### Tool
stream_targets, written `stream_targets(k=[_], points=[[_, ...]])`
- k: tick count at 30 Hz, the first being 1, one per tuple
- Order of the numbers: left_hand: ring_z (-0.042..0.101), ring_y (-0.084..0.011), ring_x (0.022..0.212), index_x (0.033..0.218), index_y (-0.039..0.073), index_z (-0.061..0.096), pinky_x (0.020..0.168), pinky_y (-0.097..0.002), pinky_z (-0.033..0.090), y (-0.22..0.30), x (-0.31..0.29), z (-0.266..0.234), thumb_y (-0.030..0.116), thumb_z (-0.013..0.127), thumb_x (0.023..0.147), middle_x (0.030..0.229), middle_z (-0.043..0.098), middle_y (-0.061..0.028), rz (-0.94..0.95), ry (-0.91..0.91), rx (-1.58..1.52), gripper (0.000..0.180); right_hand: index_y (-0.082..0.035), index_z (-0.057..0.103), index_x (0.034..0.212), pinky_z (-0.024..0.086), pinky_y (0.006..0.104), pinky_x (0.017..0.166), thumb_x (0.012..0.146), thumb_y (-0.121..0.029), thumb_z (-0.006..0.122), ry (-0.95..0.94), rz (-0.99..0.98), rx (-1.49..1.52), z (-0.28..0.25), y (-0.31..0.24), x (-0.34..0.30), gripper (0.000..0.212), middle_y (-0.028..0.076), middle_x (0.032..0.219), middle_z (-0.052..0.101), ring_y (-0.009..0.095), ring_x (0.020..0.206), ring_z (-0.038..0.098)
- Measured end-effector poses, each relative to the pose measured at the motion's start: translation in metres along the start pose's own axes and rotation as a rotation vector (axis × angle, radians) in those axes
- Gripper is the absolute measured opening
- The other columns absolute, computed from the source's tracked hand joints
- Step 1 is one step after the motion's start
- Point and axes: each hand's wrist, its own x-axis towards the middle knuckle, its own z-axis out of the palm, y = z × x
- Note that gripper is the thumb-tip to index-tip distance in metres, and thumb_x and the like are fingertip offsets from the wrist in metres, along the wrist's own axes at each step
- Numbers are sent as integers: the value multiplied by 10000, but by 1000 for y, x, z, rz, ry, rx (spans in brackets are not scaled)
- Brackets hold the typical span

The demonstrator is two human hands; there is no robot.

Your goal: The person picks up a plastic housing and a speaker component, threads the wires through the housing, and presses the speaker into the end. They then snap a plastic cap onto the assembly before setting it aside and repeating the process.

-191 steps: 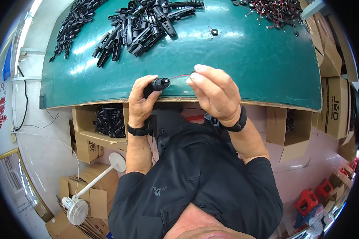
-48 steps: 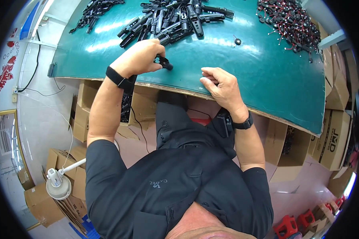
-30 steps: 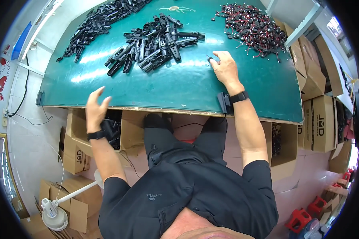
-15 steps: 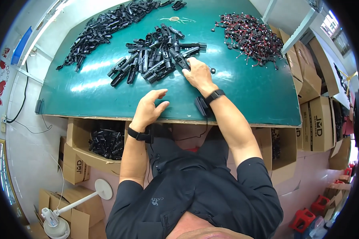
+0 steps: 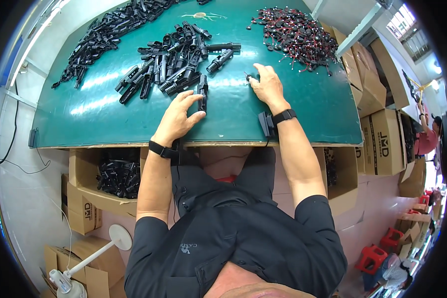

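Note:
My left hand (image 5: 178, 119) is closed around the lower part of a black plastic tube-like piece with a ribbed end (image 5: 202, 88). The piece stands away from the near side of the pile, its ribbed end toward the far edge. To the right, my right hand (image 5: 268, 88) reaches over the table with thumb and forefinger apart. Beside its fingertips lies a small round black part with a thin lead (image 5: 252, 77). A pile of similar black plastic pieces (image 5: 176, 62) lies ahead of my left hand.
More black pieces (image 5: 102, 37) cover the table's far left. Round black parts with red wires (image 5: 300, 37) are heaped far right on the green tabletop (image 5: 99, 119). Open cardboard boxes stand below the near edge, left (image 5: 104, 198) and right (image 5: 345, 191). A person (image 5: 424, 134) is at far right.
The black piece has gone from my right hand to my left. My right hand has moved right, to the small round part. The view has shifted slightly.

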Motion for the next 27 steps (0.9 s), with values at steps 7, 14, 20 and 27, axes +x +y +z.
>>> stream_targets(k=[7,14,20,27], points=[[609,-386,1320,1381,56,670,1106,-451,502,12,-15,9,196,856,874,1399,641,-216,83,186,102,557,-65,749,1115,599,423,784,899,-191,744,-130,-132,-171,3,5,0,250,159,1124,713,344,858,729],[706,-231,1091,1338,27,684,924,-344,579,58,-15,33,151,818,939,1232,720,-146,-134,265,-515,439,-47,747,1130,581,395,717,879,-110,747,-181,-164,259,-37,-87,-42,259,128,985,725,299,774,715],[710,-110,908,1242,28,716,798,-261,579,45,-20,38,103,739,1019,1052,746,-51,-235,198,-759,237,-24,737,1153,583,331,727,922,-21,762,-275,-139,504,-62,-128,-62,233,97,1015,738,193,811,732],[641,-66,763,1135,31,742,697,-235,532,47,-37,26,71,693,1047,904,718,0,-262,136,-764,108,7,702,1211,615,297,821,1022,-62,736,-437,205,1085,-52,-120,-75,204,70,1106,743,148,959,752]])
